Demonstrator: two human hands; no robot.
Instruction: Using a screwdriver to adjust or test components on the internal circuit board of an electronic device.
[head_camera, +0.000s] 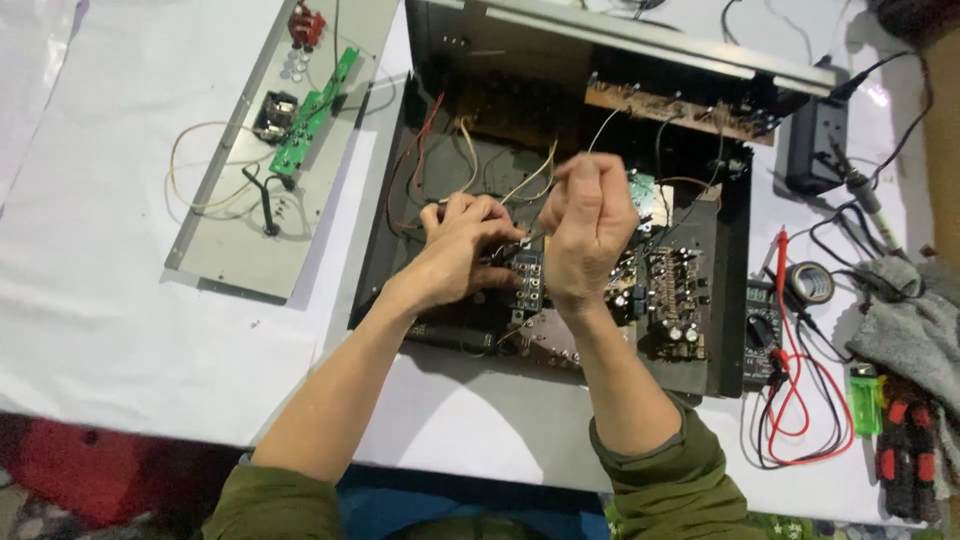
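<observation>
Your left hand (462, 250) lies inside the open black chassis (380, 250), near the middle of the surface (120, 330), its fingers curled down onto the wiring and the small dark parts on the circuit board (525, 275). Its grip is nearly closed, fingertips pressed together at the board, but what they pinch is hidden under the knuckles, so you cannot tell whether anything is caught there.

Your right hand (588, 235) hovers just beside it, touching or almost touching the left fingertips. Its grip is a tight fist, thumb against the bent forefinger, and a thin metal tip (533, 236) pokes out of the fist towards the left hand; whether it is a tool or a wire end is too small to say.

Red, yellow and white wires (440, 150) loop across the far left part of the chassis. A second board with capacitors (672, 295) sits to the right of your hands. A grey panel (250, 230) with a green board (310, 115) lies towards the far left corner of the surface. Near the right edge lie a multimeter (762, 325) with red and black leads (795, 400), a roll of black tape (810, 283), a green lighter (865, 398) and a grey cloth (915, 325).
</observation>
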